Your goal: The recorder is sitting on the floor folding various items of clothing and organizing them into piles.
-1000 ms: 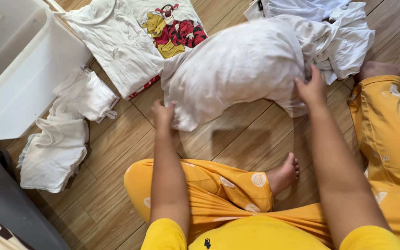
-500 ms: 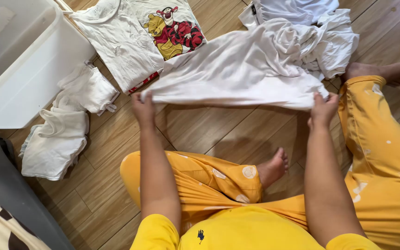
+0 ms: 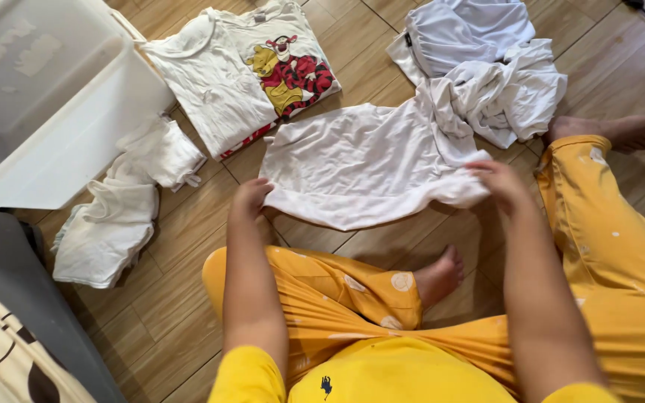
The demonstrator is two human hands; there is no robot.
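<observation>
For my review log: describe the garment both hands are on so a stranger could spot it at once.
On the wooden floor, just beyond the seated person's crossed yellow-trousered legs, lies a plain white shirt spread flat. The left hand and right hand grip its near corners. Unlike the cartoon-print shirt behind, it bears no picture.

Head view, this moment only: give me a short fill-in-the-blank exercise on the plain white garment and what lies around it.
1. Both hands, left hand and right hand, grip the near edge of the plain white garment, which lies spread on the wooden plank ____.
2. The folded white T-shirt beyond it carries a cartoon print in red, orange and ____.
3. The translucent white plastic storage bin sits to the ____ of that T-shirt.
4. The person's trousers are ____ with pale dots.

Missing words: floor; yellow; left; yellow
</observation>
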